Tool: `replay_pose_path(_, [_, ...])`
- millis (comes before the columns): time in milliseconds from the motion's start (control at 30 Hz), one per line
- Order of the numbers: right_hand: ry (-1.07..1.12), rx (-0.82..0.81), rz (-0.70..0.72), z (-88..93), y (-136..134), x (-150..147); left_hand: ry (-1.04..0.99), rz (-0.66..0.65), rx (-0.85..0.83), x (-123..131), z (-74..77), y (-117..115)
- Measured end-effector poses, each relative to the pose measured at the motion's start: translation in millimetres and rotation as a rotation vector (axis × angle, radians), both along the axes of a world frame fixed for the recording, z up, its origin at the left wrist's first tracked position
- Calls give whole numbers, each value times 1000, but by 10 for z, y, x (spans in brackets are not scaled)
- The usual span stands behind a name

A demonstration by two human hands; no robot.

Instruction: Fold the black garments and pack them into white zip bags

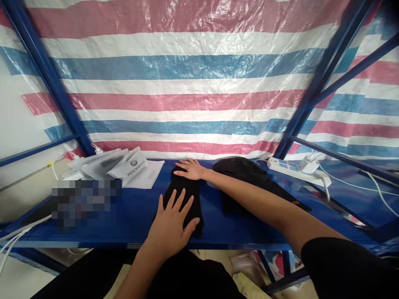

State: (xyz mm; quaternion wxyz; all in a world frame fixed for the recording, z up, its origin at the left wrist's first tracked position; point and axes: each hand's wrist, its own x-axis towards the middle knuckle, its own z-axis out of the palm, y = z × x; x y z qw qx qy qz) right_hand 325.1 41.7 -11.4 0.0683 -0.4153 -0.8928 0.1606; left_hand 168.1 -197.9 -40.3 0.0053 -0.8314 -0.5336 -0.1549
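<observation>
A narrow black folded cloth item (190, 195), perhaps a garment, lies lengthwise on the blue shelf (134, 218). On its near part my left hand (171, 226) rests flat with the fingers spread. My right hand (190, 169) reaches across to its far end and lies flat there, fingers stretched out. Both palms hide part of the cloth. To the right, partly behind my right forearm, is a second, larger black cloth item (237, 170) with a small reddish mark near its right end.
Pale plastic bags (134, 168), one printed ROCKBROS, lie at the back left. Nearer on the left is a pixelated area. A white power strip (285, 166) with plugs and cables sits at the right. Blue posts (304, 106) and a striped plastic sheet (187, 66) bound the shelf.
</observation>
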Motion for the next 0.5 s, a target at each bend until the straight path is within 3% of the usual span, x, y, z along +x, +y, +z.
replay_pose_path(167, [34,12,-26,-66,143,21,31,-25,4,175,-6,-262])
replay_pose_path(300, [85,53,-19,-121,197,35,123,60,78,400,-176,-454])
replay_pose_path(433, [185,131,29,-107,92,118,192,106,193,543,-368,-646])
replay_pose_path(500, [263,203,94,-41,-42,208,193,71,176,530,-311,-718])
